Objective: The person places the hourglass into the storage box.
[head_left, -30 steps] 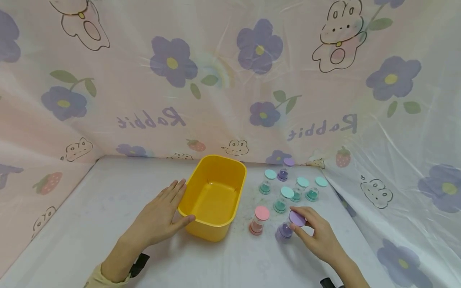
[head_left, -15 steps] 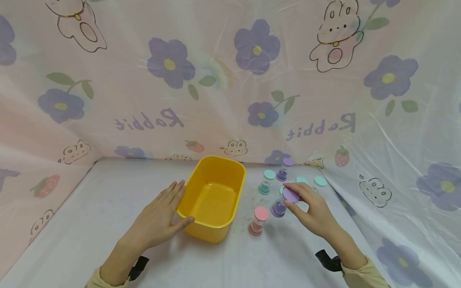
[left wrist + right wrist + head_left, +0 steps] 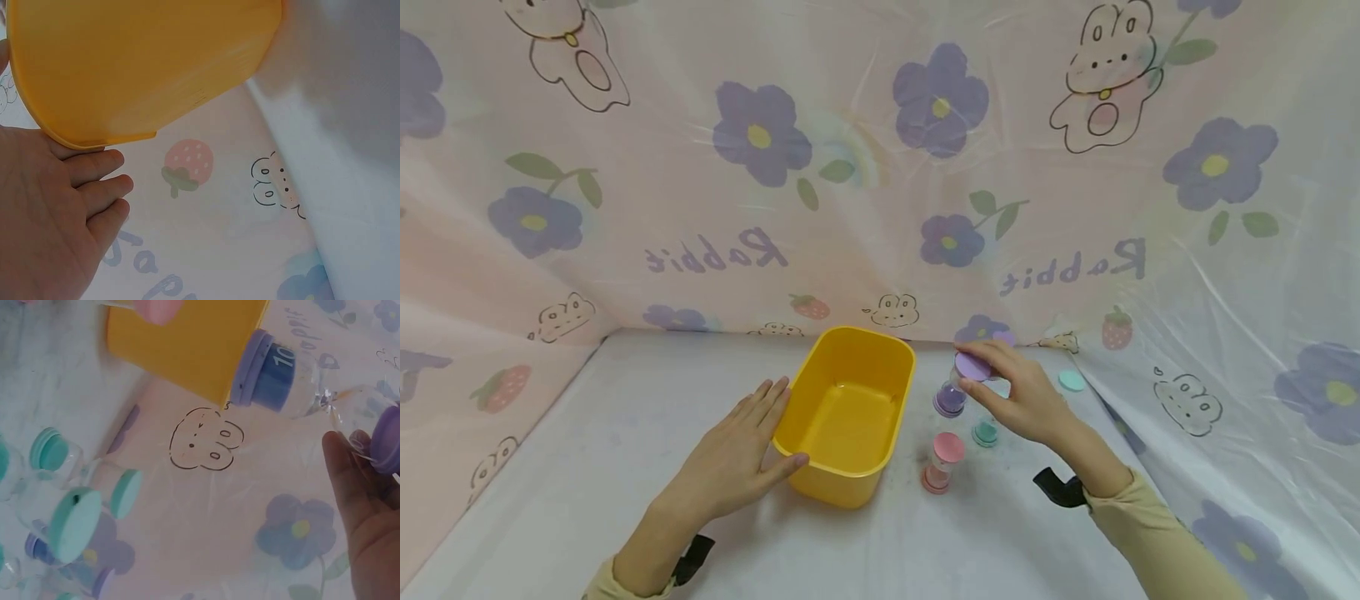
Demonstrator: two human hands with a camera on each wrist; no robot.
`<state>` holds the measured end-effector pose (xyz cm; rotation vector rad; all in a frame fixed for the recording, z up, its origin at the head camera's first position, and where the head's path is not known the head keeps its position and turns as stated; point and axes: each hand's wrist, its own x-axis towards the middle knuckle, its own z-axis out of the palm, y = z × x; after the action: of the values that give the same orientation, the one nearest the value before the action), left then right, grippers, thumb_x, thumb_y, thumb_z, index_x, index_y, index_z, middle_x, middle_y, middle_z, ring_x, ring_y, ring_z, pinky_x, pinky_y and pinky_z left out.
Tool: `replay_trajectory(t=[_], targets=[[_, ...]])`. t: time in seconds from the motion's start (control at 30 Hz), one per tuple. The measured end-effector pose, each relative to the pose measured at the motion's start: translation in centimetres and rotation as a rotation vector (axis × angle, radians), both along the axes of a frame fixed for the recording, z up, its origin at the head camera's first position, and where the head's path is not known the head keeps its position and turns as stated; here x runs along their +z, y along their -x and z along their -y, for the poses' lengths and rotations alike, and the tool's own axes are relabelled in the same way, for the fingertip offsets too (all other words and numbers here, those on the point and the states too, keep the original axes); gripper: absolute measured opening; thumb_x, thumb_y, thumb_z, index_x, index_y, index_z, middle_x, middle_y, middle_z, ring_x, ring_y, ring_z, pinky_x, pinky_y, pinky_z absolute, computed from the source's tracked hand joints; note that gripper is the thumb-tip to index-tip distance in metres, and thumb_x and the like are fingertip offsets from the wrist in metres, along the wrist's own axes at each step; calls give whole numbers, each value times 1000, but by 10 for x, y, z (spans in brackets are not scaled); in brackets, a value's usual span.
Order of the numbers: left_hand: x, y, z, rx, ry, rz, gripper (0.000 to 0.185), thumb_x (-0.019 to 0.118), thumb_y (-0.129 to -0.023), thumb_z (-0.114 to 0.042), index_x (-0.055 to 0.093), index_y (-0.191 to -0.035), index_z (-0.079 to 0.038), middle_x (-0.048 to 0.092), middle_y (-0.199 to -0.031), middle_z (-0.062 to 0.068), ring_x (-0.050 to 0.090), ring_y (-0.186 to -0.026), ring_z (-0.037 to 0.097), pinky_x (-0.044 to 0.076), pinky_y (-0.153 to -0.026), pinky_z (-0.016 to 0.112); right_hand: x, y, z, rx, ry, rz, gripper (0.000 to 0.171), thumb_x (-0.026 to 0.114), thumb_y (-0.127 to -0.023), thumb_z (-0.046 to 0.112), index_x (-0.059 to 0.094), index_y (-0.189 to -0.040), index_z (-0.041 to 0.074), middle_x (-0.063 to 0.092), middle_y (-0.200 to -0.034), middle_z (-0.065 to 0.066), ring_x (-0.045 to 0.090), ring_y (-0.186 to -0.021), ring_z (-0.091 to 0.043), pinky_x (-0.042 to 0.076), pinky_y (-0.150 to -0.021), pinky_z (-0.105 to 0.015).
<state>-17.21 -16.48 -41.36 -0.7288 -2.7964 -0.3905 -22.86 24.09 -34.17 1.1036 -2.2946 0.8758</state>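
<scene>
My right hand [image 3: 1022,396] pinches the purple top cap of a small clear sand timer [image 3: 951,402] with purple sand, right of the yellow tub. In the right wrist view the sand timer [image 3: 275,372] hangs sideways across the picture, a "10" on its sand-filled end, fingertips at the other cap. My left hand [image 3: 730,450] lies with straight fingers along the left side of the yellow tub [image 3: 842,490], thumb over its near rim. In the left wrist view the fingers [image 3: 100,194] touch the tub's rim. The tub's inside shows bare yellow floor.
A pink sand timer [image 3: 936,477] stands near the tub's right front corner. Behind it is a teal sand timer [image 3: 985,433], partly covered by my right hand. Another teal cap [image 3: 1071,381] shows farther right. A patterned curtain [image 3: 850,208] closes off the back.
My right hand has lifted the purple sand timer from the front right and carried it left and away, toward the tub, past the teal ones. The left hand stays at the tub.
</scene>
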Motion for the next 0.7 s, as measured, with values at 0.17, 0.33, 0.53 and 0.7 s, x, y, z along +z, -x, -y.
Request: replay_trajectory(t=[0.17,0.33,0.53,0.7], targets=[[1,-1,0,1,-1,-7,97,52,-100,-68,27,-163,2,20,-172,13,23,-157,35,25,-126,55,10,13,13,41,16,19,51,79,-88,-1,65,-137,3,69,-123,-7,65,-98,-17,55,-92,-14],[0,0,-1,-1,-4,-13,97,52,-100,-68,28,-162,2,21,-172,13,24,-157,35,25,-126,55,16,25,30,65,33,100,49,78,-91,2,64,-139,4,67,-129,-9,65,-107,-19,56,-95,-18],[0,-1,-1,-9,-2,-11,94,51,-101,-66,28,-162,2,22,-171,14,26,-156,36,26,-125,55,19,41,49,90,21,151,47,76,-95,6,64,-139,3,66,-129,-10,64,-110,-20,60,-94,-28],[1,-1,-1,-8,6,-13,94,51,-101,-66,28,-162,2,21,-172,14,25,-157,36,26,-125,56,15,57,68,118,12,155,45,76,-94,7,64,-137,0,66,-125,-13,65,-107,-23,61,-92,-32]])
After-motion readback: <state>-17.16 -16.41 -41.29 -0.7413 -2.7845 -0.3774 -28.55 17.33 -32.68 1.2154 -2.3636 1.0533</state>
